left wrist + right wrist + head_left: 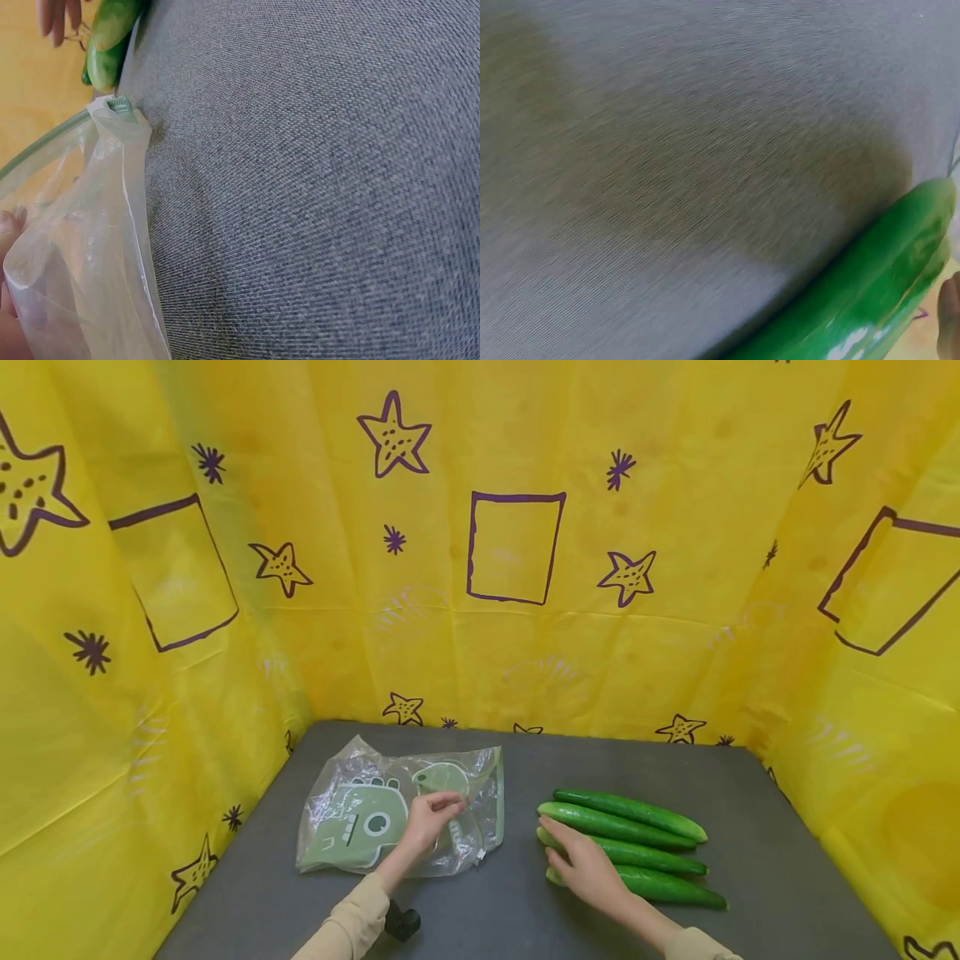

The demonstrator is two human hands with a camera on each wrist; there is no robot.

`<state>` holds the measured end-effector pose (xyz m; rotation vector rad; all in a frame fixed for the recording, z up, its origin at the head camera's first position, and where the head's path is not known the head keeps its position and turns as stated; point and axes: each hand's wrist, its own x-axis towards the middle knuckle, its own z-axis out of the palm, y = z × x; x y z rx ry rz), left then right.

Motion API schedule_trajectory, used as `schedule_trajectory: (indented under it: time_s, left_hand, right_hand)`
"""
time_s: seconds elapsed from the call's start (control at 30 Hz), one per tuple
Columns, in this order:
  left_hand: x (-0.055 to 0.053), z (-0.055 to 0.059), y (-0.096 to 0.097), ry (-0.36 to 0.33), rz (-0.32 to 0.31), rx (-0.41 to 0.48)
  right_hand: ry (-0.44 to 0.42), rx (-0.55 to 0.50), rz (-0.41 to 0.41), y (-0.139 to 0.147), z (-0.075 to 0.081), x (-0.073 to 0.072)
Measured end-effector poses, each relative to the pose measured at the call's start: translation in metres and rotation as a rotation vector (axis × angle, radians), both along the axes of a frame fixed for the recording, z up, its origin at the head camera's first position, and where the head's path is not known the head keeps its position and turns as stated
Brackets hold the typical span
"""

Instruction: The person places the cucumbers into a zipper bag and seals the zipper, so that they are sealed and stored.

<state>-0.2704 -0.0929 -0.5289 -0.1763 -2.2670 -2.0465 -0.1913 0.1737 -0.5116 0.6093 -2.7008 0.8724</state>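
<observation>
A clear zip bag [491, 810] with a green trim lies on the left of the table, with a green cartoon-monster piece [356, 827] and a smaller green spoon-shaped piece [442, 777] showing in it. My left hand [429, 822] is over the bag's middle, fingers loosely bent. In the left wrist view the bag's plastic [97, 247] partly covers the fingertips. Several long green cucumbers [622, 827] lie side by side on the right. My right hand [588, 868] is over their left ends, fingers extended. One cucumber [855, 292] fills the lower right of the right wrist view.
The dark grey table [517, 927] carries a small black object [402, 922] beside the left forearm. Yellow curtains [517, 660] with purple stars and squares enclose the table at the back and both sides.
</observation>
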Motion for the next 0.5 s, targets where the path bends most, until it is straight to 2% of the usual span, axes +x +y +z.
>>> schedule_trajectory:
  time_s: [0.13,0.3,0.4,0.5]
  left_hand:
    - [0.0,-0.002,0.0,0.007,-0.001,0.012]
    - [0.0,-0.003,0.001,-0.002,0.003,0.012]
    - [0.004,0.005,0.003,-0.011,0.011,0.014]
    - [0.004,0.005,0.002,-0.016,0.018,0.008]
  right_hand:
    - [-0.035,0.017,-0.07,0.015,0.006,0.007]
    - [-0.132,0.046,-0.175,0.035,0.019,0.015]
    - [-0.167,0.055,-0.226,0.049,0.026,0.02]
    - [-0.205,0.04,-0.268,0.065,0.032,0.024]
